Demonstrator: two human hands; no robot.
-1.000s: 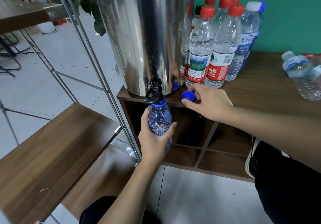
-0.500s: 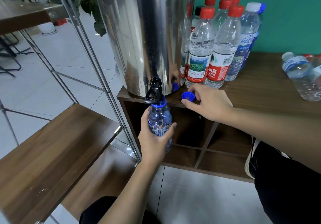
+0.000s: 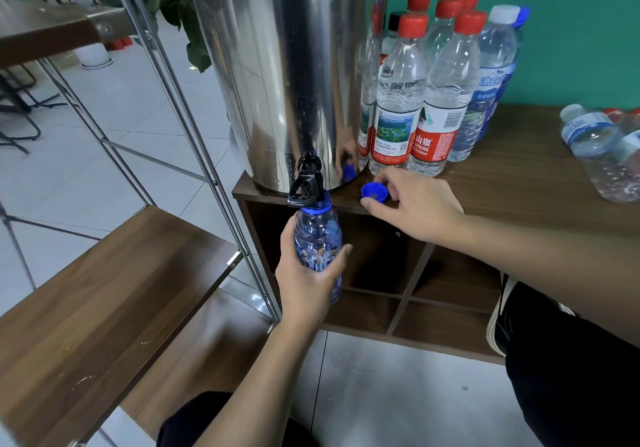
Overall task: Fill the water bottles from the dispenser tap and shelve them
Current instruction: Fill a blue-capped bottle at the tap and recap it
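**Inspector:** Presently the left hand [image 3: 313, 275] is wrapped round the blue bottle [image 3: 318, 242], its open mouth right under the black tap [image 3: 306, 183] of the steel dispenser [image 3: 277, 65].

**Assistant:** And the right hand [image 3: 414, 204]?

**Inspector:** Fingertips pinching the loose blue cap [image 3: 374, 193] on the cabinet top [image 3: 519, 186].

**Assistant:** Risks?

**Inspector:** Likely overflow if attention goes to the cap; spillage onto the floor if the bottle drifts off the spout. Fill level cannot be judged through the tinted wall.

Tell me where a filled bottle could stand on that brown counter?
Bare wood on the brown counter lies between the upright red-capped bottles and the lying clear bottles. Near the steel dispenser it is crowded: blue cap, right hand.
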